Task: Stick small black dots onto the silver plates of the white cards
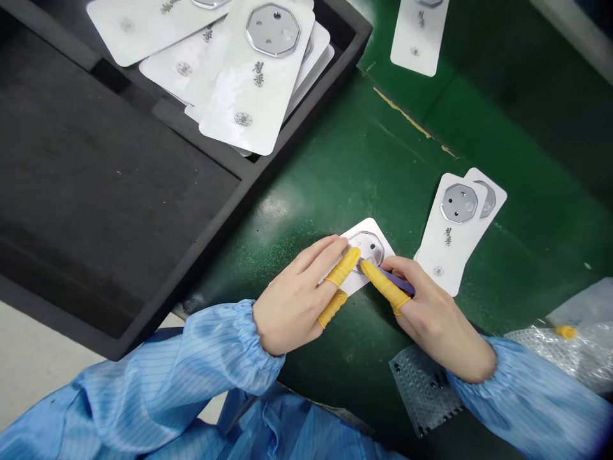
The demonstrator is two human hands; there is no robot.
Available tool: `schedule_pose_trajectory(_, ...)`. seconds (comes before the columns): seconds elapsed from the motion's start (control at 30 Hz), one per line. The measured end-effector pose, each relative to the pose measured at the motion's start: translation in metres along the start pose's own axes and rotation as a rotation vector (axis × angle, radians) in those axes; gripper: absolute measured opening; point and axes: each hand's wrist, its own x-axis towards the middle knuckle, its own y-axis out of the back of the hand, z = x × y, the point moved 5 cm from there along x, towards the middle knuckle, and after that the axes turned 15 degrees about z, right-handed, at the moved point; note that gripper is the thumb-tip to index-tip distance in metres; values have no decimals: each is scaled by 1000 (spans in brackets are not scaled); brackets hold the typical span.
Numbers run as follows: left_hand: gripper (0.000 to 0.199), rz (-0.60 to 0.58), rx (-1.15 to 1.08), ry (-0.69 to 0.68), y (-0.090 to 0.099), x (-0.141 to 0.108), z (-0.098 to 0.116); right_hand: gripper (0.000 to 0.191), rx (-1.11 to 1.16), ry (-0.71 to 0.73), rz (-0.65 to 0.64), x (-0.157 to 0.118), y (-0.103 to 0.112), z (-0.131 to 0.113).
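Observation:
A white card with a grey octagonal plate (375,248) lies on the green table between my hands. My left hand (306,291), with yellow covers on two fingers, rests on the card's left side; its fingers are pressed close around the edge, holding it. My right hand (426,313) has one yellow-covered finger and grips a thin purple tool (402,283). The tool's tip reaches the octagonal plate beside the left fingertip; the exact contact is hidden by the fingers. The lower part of the card is covered by my left hand.
At the upper left, a black tray (191,255) holds several white cards (261,96). Two overlapping cards (438,243) lie to the right, another card (416,48) at the top. A clear dotted sheet (421,390) and bubble wrap (584,348) lie at the lower right.

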Motion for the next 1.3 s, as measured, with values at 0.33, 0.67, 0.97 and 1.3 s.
schedule_pose_trajectory(0.33,19,-14,22,25,2,4,3,34,-31,88,-65,6,0,-20)
schedule_pose_trajectory(0.67,18,-8,-10,-2,1,7,1,34,-142,357,-80,10,5,-25)
schedule_pose_trajectory(0.97,17,149,-65,-48,4,1,-5,41,142,196,177,-4,14,-13)
schedule_pose_trajectory(1.3,11,144,-69,-28,6,5,0,47,-13,118,87,-11,-5,-14)
